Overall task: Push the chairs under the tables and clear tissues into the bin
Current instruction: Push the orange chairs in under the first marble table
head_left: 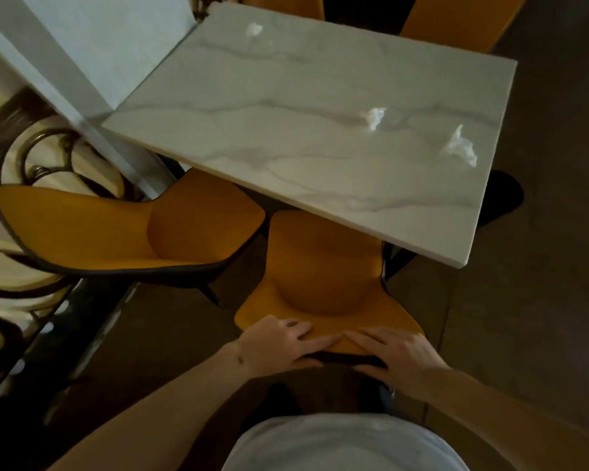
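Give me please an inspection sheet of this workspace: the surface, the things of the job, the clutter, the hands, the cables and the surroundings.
Surface: marble-look table, white with grey veins.
Job's things: three crumpled tissues, far tissue, middle tissue, near tissue, all lying on the table; near chair, seat partly under the table edge; left chair, angled, partly under; bin not in view.
Clutter: nothing seen.
Hands: left hand and right hand both grip the top of the near chair's backrest.
Cables: nothing seen.
Surroundings: two more orange chair backs at the far side, dark floor, ornate railing on the left.
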